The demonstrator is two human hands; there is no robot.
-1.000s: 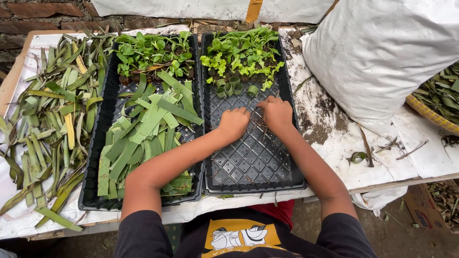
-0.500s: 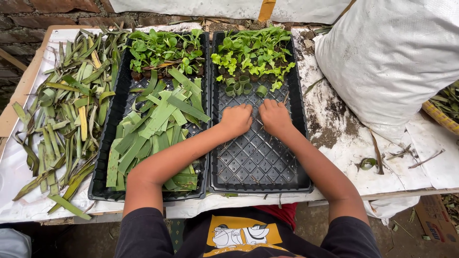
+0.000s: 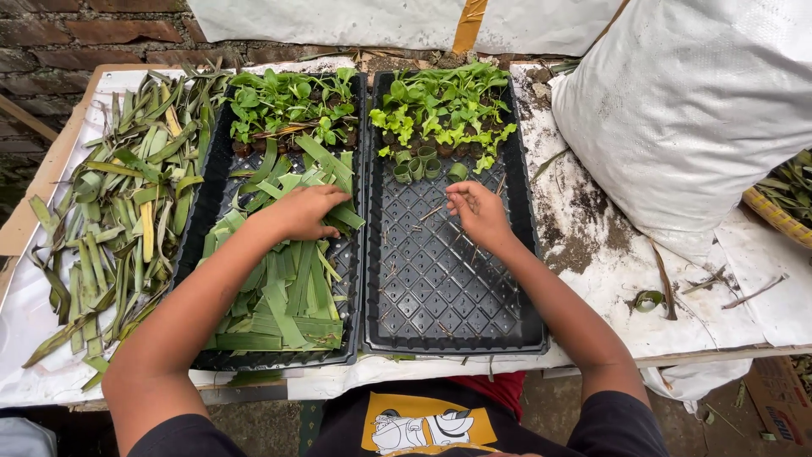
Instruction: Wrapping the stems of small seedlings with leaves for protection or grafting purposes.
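Two black seedling trays lie side by side on a white-covered table. My left hand (image 3: 306, 211) rests on a pile of cut green leaf strips (image 3: 283, 279) in the left tray (image 3: 216, 190), fingers curled onto them. Over the bare grid of the right tray (image 3: 440, 288) hovers my right hand (image 3: 476, 211), with its fingertips pinched together; a thin sliver may be between them, too small to tell. Several rolled leaf cups (image 3: 420, 165) stand just beyond it, in front of small green seedlings (image 3: 440, 110). More seedlings (image 3: 292, 101) fill the far end of the left tray.
A heap of long leaf strips (image 3: 118, 211) covers the table's left side. A big white sack (image 3: 702, 110) stands at the right, with soil crumbs (image 3: 584, 211) and twigs beside it. A brick wall (image 3: 85, 34) runs behind. The table's front edge is near my body.
My left hand moved left from the right tray's grid onto the leaf strips in the left tray. My right hand lifted slightly and stayed over the right tray. Rolled cups now show.
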